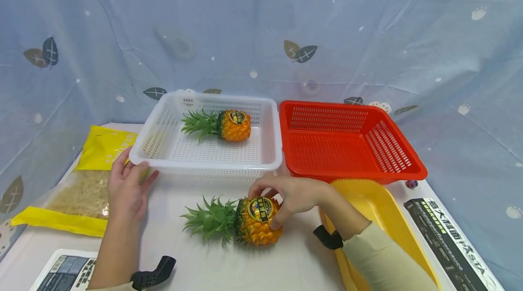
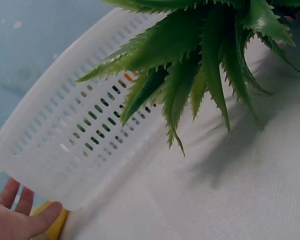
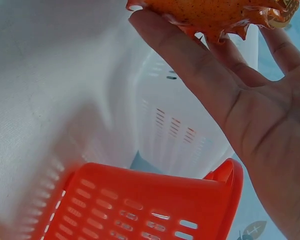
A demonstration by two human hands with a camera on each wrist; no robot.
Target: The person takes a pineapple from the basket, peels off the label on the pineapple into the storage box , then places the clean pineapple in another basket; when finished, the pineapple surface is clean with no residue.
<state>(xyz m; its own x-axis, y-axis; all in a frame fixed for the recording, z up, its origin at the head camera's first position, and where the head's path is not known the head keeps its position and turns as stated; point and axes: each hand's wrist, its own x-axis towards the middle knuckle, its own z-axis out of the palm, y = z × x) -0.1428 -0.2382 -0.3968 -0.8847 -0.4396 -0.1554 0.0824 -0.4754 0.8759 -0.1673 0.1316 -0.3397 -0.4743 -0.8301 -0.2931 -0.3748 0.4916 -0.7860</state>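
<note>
The right hand (image 1: pixel 296 194) holds a pineapple (image 1: pixel 247 224) by its orange body, thumb and fingers apart around it, midway between the desk (image 1: pixel 224 269)'s side edges. The left hand (image 1: pixel 128 187) grips the white basket (image 1: pixel 204 165)'s near left corner, toward the far edge.

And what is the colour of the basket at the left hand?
It is a white basket; the head view shows this best.

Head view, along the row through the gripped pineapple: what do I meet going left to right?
Yellow-ended bag → left hand → pineapple → right hand → yellow tray → pasta box.
</note>
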